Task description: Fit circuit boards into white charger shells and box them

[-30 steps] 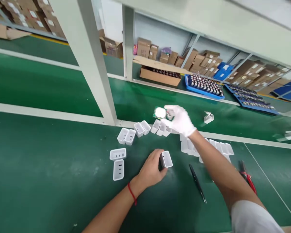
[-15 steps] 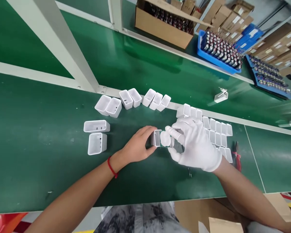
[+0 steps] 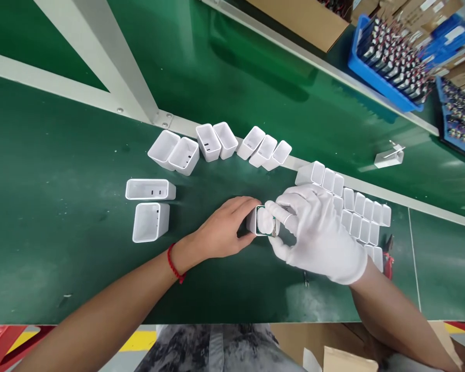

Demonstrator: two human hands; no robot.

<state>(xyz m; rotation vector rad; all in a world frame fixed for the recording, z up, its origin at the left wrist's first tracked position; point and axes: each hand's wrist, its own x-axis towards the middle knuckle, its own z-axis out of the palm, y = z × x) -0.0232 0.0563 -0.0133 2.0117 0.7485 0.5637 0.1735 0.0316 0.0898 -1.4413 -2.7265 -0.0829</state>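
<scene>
My bare left hand (image 3: 228,227), with a red string at the wrist, grips a small white plastic case (image 3: 251,222) between thumb and fingers. In my white-gloved right hand (image 3: 310,230), thumb and fingertips pinch a small green circuit board with a round white part (image 3: 265,221) on it. The board sits at the open mouth of the case, partly inside it. Its far side is hidden by the gloved fingers. Several empty white cases (image 3: 151,222) stand left of my left hand, open ends facing me.
Rows of white cases (image 3: 355,226) stand to the right, beside red-handled pliers (image 3: 388,263). More white cases (image 3: 251,142) line the bench's back rail. A blue tray (image 3: 387,67) of wired parts and a cardboard box (image 3: 302,20) rest on the shelf. A slanted metal post (image 3: 112,57) rises at left.
My right hand has brought the circuit board left into the mouth of the case, closing the gap between them. My left hand keeps its hold. The camera view has shifted.
</scene>
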